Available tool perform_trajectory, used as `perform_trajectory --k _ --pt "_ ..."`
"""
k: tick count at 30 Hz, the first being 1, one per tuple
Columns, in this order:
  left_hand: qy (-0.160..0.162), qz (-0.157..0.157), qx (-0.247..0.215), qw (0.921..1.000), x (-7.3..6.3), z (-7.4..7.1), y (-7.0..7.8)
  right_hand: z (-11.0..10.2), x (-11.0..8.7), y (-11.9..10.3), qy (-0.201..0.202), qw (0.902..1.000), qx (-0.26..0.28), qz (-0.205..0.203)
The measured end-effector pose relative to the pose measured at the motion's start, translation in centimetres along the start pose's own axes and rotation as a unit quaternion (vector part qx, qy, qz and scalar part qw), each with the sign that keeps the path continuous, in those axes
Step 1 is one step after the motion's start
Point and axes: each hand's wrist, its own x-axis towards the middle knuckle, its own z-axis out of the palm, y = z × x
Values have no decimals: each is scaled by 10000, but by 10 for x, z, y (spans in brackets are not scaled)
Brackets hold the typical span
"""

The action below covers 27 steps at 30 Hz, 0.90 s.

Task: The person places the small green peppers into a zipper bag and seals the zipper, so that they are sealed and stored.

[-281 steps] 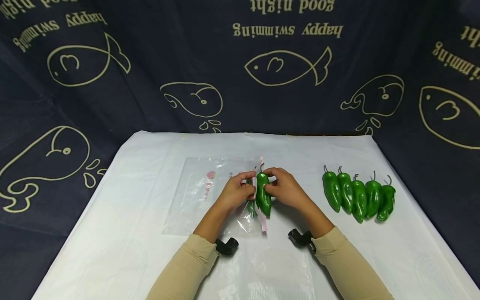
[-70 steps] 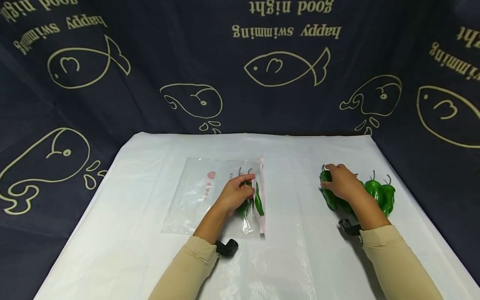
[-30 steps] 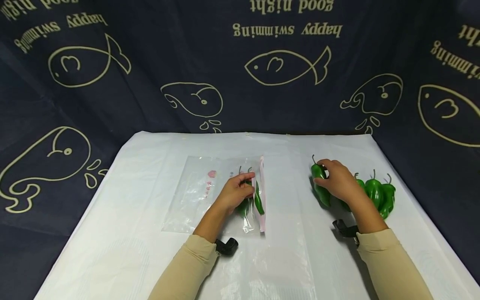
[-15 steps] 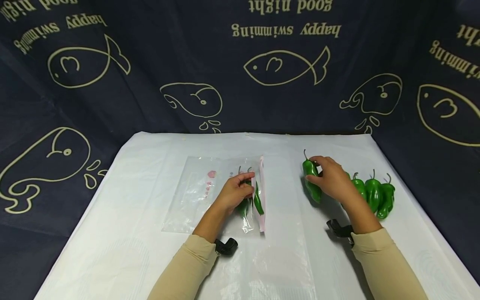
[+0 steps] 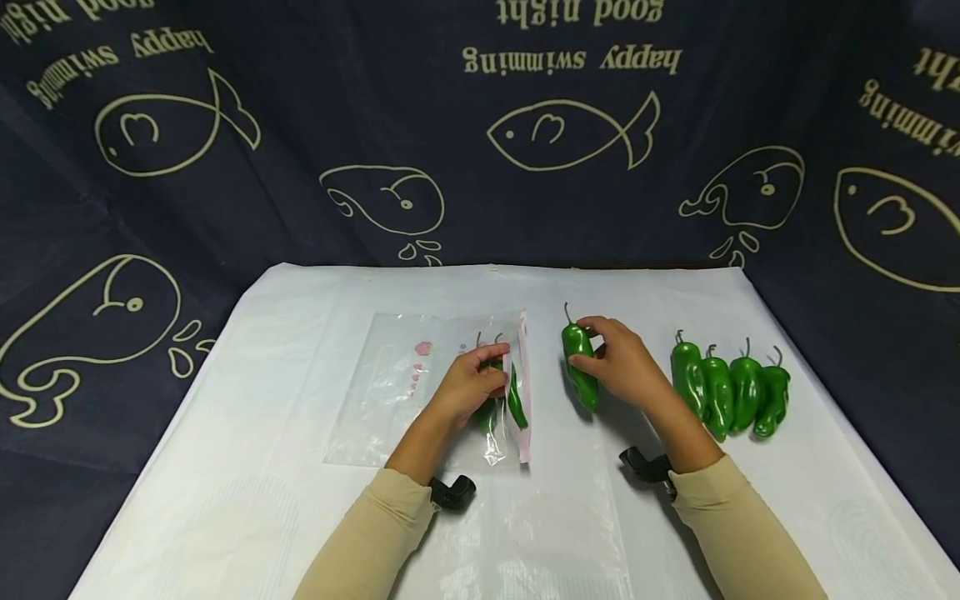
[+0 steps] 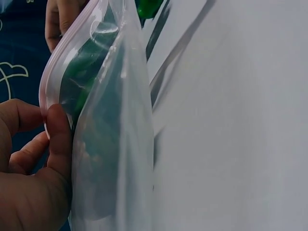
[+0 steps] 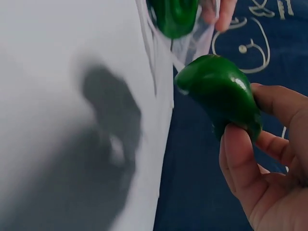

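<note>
My left hand (image 5: 471,382) pinches the pink-edged mouth of a clear zip bag (image 5: 390,392) lying on the white table. In the left wrist view, thumb and finger grip the pink zip strip (image 6: 47,91), and the bag's mouth gapes. Green peppers (image 5: 517,400) show inside, partly hidden by the hand. Between the thumb and fingers of my right hand (image 5: 618,362) is a glossy green pepper (image 5: 579,367), its stem pointing away. That pepper (image 7: 224,94) hangs above the table in the right wrist view, a short way right of the bag's mouth.
Several more green peppers (image 5: 718,396) lie in a row at the right of the white table (image 5: 300,517). A clear plastic sheet (image 5: 555,533) lies near the front. Behind the table hangs a dark blue cloth (image 5: 465,225) printed with fish and whales.
My right hand has taken the leftmost pepper from the row and carried it left toward the bag. The left hand has stayed at the bag's mouth.
</note>
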Motion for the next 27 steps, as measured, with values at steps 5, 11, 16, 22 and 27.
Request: perform_trajectory --k 5,11,16,22,27 --pt "23 -32 -67 10000 1 0 1 14 3 -11 17 9993 375 73" --pt "41 -15 -50 10000 1 0 1 29 6 -19 -193 9979 615 91" --pt "50 52 -11 10000 1 2 1 38 8 -23 -366 9956 859 120" --pt "68 77 19 9999 2 3 2 47 9 -28 -466 9947 887 233" --pt "69 62 19 10000 2 4 2 54 10 -27 -459 9945 916 233"
